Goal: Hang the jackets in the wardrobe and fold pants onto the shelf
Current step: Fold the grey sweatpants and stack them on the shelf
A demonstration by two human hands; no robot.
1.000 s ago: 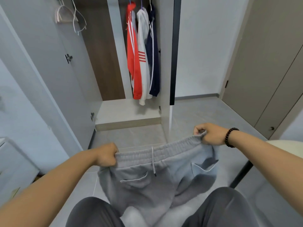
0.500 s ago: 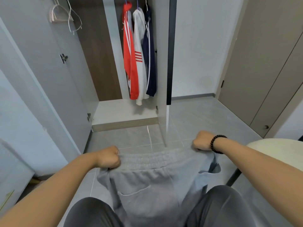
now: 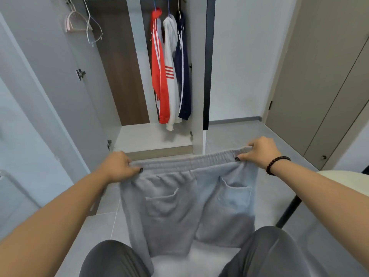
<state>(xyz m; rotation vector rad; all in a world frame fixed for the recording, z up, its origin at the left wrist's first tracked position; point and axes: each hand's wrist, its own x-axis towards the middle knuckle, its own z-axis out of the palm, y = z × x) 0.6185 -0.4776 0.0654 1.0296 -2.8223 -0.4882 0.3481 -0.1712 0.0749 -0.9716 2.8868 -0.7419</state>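
From the head camera, the left hand (image 3: 119,166) and the right hand (image 3: 259,150) each grip an end of the waistband of the grey sweatpants (image 3: 189,200), stretching it flat in front of the open wardrobe (image 3: 197,76); the legs hang down between the person's knees. Three jackets, red (image 3: 159,76), white (image 3: 171,80) and navy (image 3: 184,76), already hang inside, above the bare bottom shelf (image 3: 151,136). The fabric looks soft, thick and floppy, light enough for fingertips, so it will sag wherever unsupported. Holding the elastic waistband corners seems the surest grip for folding.
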